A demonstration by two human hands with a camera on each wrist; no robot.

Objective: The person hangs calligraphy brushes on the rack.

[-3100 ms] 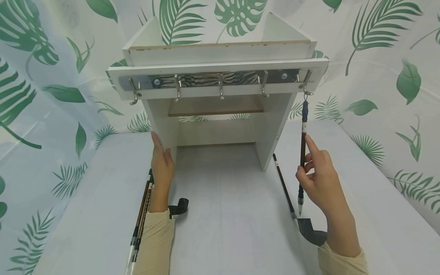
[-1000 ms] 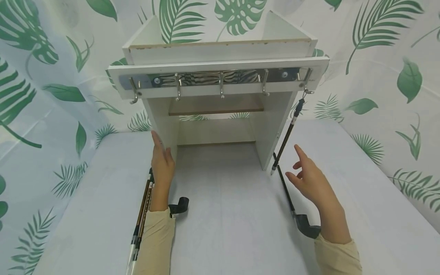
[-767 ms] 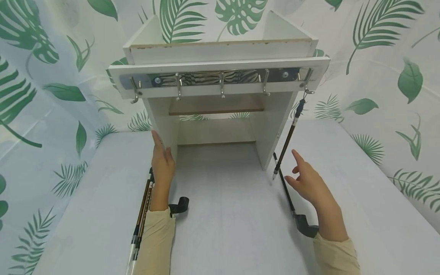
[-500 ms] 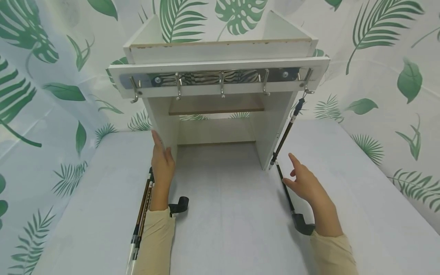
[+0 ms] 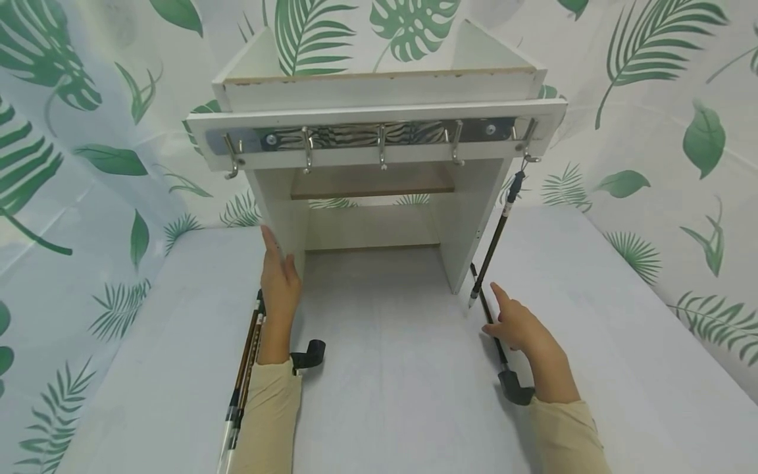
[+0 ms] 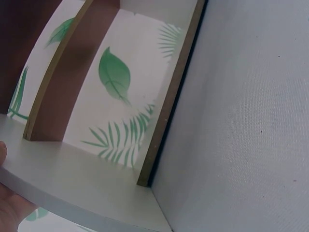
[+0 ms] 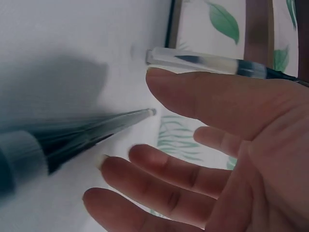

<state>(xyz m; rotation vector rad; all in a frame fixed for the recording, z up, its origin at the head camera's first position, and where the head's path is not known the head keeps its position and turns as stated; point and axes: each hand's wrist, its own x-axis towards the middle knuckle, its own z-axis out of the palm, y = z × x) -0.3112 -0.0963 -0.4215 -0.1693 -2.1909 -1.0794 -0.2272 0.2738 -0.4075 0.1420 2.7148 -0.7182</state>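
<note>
A white shelf unit (image 5: 468, 217) carries a metal hook rail (image 5: 379, 137). One dark brush (image 5: 496, 240) hangs from the rightmost hook, tilted, its tip near the table. My right hand (image 5: 503, 316) is open and low over a second brush (image 5: 504, 361) lying on the table, index finger pointing forward. In the right wrist view its fingers (image 7: 193, 145) are spread beside that lying brush (image 7: 82, 137), with the hanging brush's capped tip (image 7: 203, 63) just past them. My left hand (image 5: 277, 280) rests flat against the shelf's left side panel (image 6: 72, 174).
Several more brushes (image 5: 245, 368) lie on the table beside my left forearm. The pale table (image 5: 391, 368) is enclosed by leaf-printed curtains (image 5: 663, 131) on three sides. The shelf unit stands at the table's back middle.
My right hand let go of the hanging brush and dropped toward the brush lying on the table. The hanging brush swings freely on its hook. The left hand has not moved.
</note>
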